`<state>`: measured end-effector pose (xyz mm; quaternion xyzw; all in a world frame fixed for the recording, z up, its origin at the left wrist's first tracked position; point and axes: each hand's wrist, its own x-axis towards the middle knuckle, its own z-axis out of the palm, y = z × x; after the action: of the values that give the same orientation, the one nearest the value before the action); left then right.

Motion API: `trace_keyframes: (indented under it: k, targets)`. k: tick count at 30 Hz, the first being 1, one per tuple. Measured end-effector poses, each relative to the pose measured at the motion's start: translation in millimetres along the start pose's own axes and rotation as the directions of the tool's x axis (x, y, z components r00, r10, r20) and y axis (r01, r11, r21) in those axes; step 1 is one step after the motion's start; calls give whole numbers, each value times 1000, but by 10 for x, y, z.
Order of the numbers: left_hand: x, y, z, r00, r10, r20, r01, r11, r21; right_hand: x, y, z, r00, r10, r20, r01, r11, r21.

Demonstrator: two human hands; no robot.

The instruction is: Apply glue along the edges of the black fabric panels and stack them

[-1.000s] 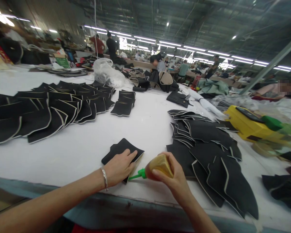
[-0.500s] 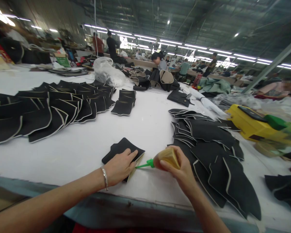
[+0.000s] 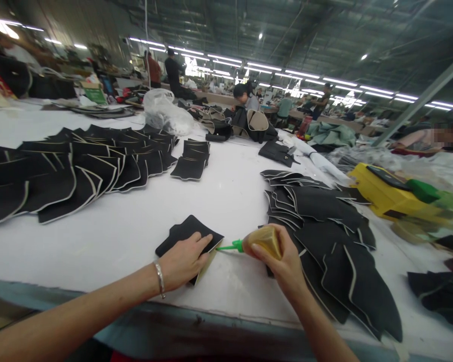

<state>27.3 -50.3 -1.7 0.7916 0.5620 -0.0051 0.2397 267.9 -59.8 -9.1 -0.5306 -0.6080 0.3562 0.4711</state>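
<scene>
On the left of the white-covered table (image 3: 136,241), black, pale-edged sheet pieces (image 3: 94,163) lie overlapped. Near the middle, close to the near edge, sits a small black leather-like panel (image 3: 181,234) with a tan strip along its right side. It looks light, thin and bendable, likely to slide unless pressed flat from above. The left hand (image 3: 186,257) does that, fingers extended across its top, gripping nothing. Just right, the amber translucent bottle with a green nozzle (image 3: 265,242) seems light and soft-walled, best held round its body; the right hand (image 3: 285,251) is wrapped there. Compared with one second ago, the nozzle tip has travelled from the panel's near corner to beside its far right corner, while the left hand has kept its place on the panel.
</scene>
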Motion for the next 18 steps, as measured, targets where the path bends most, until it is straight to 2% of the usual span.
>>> trace_keyframes:
  k: [3,5,10,13,15,18]
  targets:
    - [1,1,0,1000,0,-2,0,1000,-24,-36,-2,7,996,6,88,-10,999,37]
    - [4,2,1,1000,8,-10,-8,1000,-26,-35,3,10,995,10,99,-15,999,50]
    - [7,-10,2,1000,3,-12,-3,999,-35,64,49,14,995,-39,-88,36,999,-34]
    - [8,-20,6,1000,4,-10,-5,999,-49,35,37,53,991,-44,-129,33,996,-86]
    - [12,-27,7,1000,7,-19,-8,998,-57,-28,17,88,997,9,-80,-12,999,-40]
    - [24,-53,-8,999,21,-42,-25,994,-106,-96,21,117,984,152,90,-169,958,232]
